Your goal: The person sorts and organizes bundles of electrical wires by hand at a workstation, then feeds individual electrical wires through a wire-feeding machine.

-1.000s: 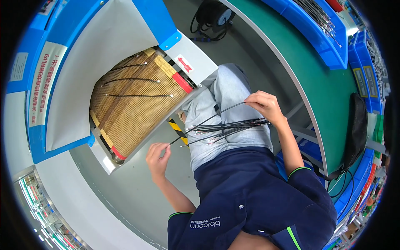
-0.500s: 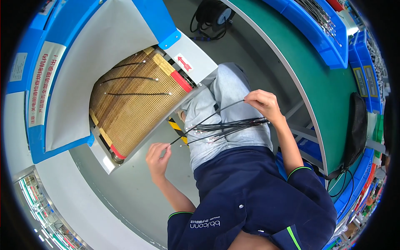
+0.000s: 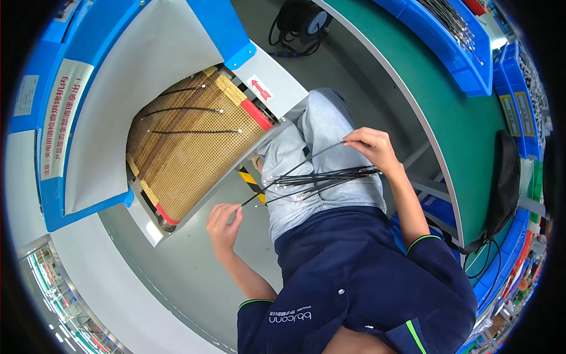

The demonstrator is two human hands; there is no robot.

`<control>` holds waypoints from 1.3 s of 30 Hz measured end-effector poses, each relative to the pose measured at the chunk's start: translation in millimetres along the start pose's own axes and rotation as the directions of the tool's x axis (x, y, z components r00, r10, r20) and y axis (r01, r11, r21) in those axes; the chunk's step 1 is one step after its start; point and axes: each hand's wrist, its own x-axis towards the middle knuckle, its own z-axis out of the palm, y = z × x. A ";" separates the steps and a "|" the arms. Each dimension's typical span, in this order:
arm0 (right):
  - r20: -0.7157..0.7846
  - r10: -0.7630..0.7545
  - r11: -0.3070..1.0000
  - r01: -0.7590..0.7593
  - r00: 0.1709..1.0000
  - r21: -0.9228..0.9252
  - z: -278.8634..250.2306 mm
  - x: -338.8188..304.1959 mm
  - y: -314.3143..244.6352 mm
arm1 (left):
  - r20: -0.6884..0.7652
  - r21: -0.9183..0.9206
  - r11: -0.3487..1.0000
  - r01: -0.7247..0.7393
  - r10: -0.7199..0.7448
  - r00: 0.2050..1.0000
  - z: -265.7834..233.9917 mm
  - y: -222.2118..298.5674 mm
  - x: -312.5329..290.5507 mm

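One thin black cable is stretched slantwise above my lap. My left hand pinches its lower left end, and my right hand grips the upper right end between thumb and fingers. Under it, a loose bundle of black cables with small metal tips lies across my thighs. To the left, several more cables rest apart from each other on a brown mesh conveyor belt. Both ends of the held cable are covered by my fingertips.
A blue-framed machine with a grey curtain stands around the belt at left. The green worktable curves along the right, bearing blue bins of cables and small parts and a black pouch. A cable reel stands beyond my knees.
The cables on the belt have shifted very slightly left. My right hand has moved a touch left; both hands keep their hold on the cable.
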 end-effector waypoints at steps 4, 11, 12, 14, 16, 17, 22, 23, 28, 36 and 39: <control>0.030 -0.031 0.999 0.031 0.999 0.011 0.0 -0.9 1.4 | -0.013 0.011 1.000 0.004 -0.003 1.000 -0.9 -0.7 -0.3; 0.101 0.036 0.997 -0.043 0.994 0.067 -2.3 -5.2 -4.0 | -0.034 -0.001 1.000 -0.005 0.005 0.999 -3.9 -5.8 -2.3; 0.099 0.035 0.997 -0.041 0.994 0.067 -3.8 -5.2 -5.9 | -0.035 0.002 1.000 0.003 -0.003 0.999 -4.8 -6.4 -3.0; 0.139 0.081 0.997 -0.082 0.987 -0.001 -7.1 -5.0 -9.1 | -0.035 0.006 1.000 0.009 -0.009 0.999 -5.7 -6.4 -3.2; 0.110 -0.026 0.999 0.023 0.994 0.026 -5.4 -4.6 -5.4 | -0.046 0.004 1.000 0.030 -0.029 0.998 -6.1 -5.6 -2.8; 0.081 -0.132 0.991 0.128 0.988 0.049 -5.0 -4.5 -4.2 | -0.045 0.004 1.000 0.027 -0.027 0.999 -6.2 -5.5 -2.7; 0.131 -0.045 0.997 0.036 0.990 0.072 -6.6 -4.4 -8.8 | -0.052 -0.002 0.999 0.034 -0.034 0.998 -8.1 -7.5 -3.4; 0.144 -0.034 0.997 0.024 0.989 0.074 -6.8 -4.7 -9.8 | -0.052 -0.002 0.999 0.033 -0.033 0.998 -8.6 -7.5 -3.3; 0.110 -0.079 0.993 0.069 0.991 0.096 -5.2 -6.0 -9.5 | -0.082 -0.020 0.999 0.025 -0.026 0.996 -10.2 -10.1 -4.2; 0.148 -0.054 0.989 0.033 0.988 0.141 -5.0 -4.2 -13.8 | -0.093 -0.022 0.999 0.050 -0.052 0.994 -11.4 -15.3 -7.0; 0.166 -0.047 0.990 0.024 0.985 0.139 -5.9 -2.6 -17.1 | -0.093 -0.022 0.999 0.046 -0.048 0.995 -12.1 -16.0 -7.5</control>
